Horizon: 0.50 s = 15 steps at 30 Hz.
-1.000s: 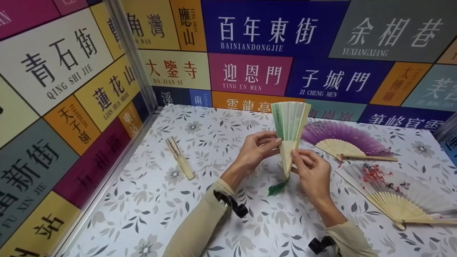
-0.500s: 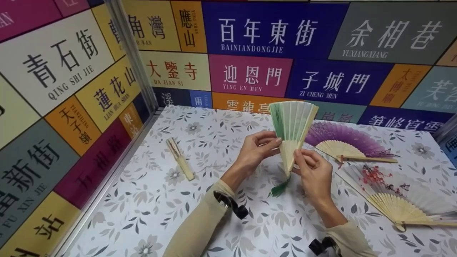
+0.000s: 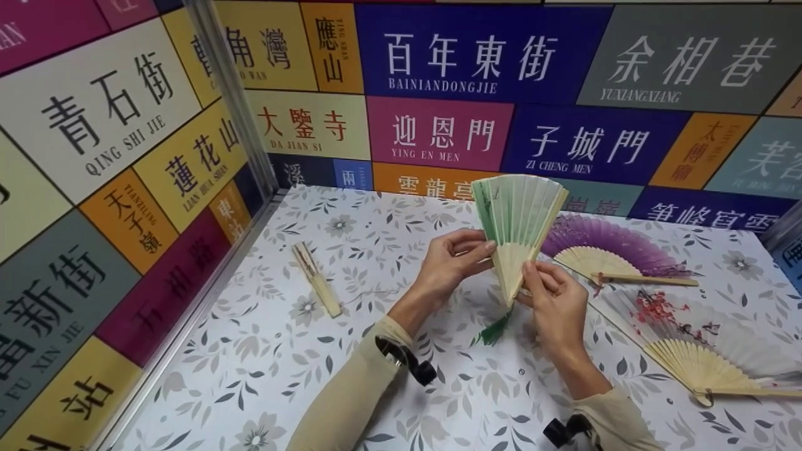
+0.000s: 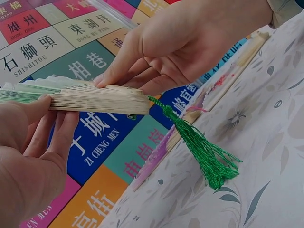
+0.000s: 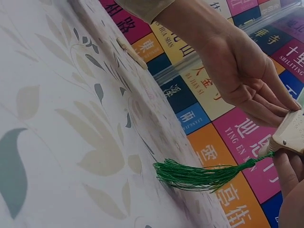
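A green and white folding fan [image 3: 521,210] with pale wooden ribs is held up above the table, partly spread, its pivot end pointing down. The left hand [image 3: 448,263] pinches its left edge between thumb and fingers. On the other edge, lower down near the pivot, the right hand [image 3: 556,300] pinches the outer rib. From the pivot hangs a green tassel [image 3: 495,330], also seen dangling in both wrist views. In the left wrist view the ribs [image 4: 95,98] show edge-on, stacked between the two hands.
Right of the hands lie a spread purple fan [image 3: 620,247] and a spread white fan with red blossoms [image 3: 695,332]. A folded fan [image 3: 316,279] rests at the left on the leaf-patterned table [image 3: 250,357]. Walls of coloured street-name panels [image 3: 438,131] stand behind and to the left.
The green fan has spread wider, its right edge swinging right with the right hand. The left hand has stayed nearly in place.
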Tool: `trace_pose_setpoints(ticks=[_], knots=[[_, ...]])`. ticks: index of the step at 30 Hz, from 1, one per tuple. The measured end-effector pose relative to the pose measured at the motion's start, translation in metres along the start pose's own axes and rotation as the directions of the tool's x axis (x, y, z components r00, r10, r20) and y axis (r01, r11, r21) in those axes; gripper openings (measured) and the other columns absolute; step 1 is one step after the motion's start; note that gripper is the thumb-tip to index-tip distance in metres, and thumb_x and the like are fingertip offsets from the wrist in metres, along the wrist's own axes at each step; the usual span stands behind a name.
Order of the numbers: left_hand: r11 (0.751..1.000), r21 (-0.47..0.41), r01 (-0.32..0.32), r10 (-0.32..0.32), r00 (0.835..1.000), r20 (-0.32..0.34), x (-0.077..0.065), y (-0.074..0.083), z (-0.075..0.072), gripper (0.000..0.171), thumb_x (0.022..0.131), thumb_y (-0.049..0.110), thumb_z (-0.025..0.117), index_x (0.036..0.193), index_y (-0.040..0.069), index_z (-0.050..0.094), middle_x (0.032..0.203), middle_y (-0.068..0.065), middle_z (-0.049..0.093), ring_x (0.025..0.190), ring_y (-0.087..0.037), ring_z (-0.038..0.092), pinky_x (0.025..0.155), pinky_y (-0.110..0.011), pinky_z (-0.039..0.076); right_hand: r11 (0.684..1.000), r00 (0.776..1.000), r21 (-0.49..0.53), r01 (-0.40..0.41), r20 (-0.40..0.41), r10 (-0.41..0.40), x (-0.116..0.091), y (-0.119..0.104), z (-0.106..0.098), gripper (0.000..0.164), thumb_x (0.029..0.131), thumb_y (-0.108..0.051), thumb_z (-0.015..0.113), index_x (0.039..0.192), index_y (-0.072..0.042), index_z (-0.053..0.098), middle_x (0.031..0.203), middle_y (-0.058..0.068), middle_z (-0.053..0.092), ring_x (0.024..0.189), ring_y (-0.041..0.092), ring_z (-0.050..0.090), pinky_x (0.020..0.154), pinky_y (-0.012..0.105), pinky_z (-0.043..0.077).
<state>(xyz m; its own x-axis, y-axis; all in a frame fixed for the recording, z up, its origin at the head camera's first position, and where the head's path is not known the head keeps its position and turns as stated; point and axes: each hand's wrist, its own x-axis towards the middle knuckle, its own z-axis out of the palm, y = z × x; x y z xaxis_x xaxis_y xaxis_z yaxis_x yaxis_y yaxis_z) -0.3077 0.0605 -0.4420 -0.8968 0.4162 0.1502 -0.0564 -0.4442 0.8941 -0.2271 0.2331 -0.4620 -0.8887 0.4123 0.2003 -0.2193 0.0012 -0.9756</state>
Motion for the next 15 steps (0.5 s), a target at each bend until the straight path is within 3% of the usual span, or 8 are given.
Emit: trace_pose_setpoints(ticks=[15], knots=[[0.999,-0.022,-0.034,0.034,0.999,0.018,-0.0005,0.0004,-0.0006,0.026,0.092,0.009,0.073,0.116,0.0,0.067,0.104,-0.013,0.074,0.1,-0.023,0.074,0.095,-0.042,0.061,0.997,1.0,0.073,-0.015,-0.02,0.016,0.0004,-0.0013,-0.0004,0.041,0.094,-0.032,0.071,0.117,0.0,0.065,0.103,0.011,0.076,0.091,0.019,0.076,0.072,0.031,0.066]])
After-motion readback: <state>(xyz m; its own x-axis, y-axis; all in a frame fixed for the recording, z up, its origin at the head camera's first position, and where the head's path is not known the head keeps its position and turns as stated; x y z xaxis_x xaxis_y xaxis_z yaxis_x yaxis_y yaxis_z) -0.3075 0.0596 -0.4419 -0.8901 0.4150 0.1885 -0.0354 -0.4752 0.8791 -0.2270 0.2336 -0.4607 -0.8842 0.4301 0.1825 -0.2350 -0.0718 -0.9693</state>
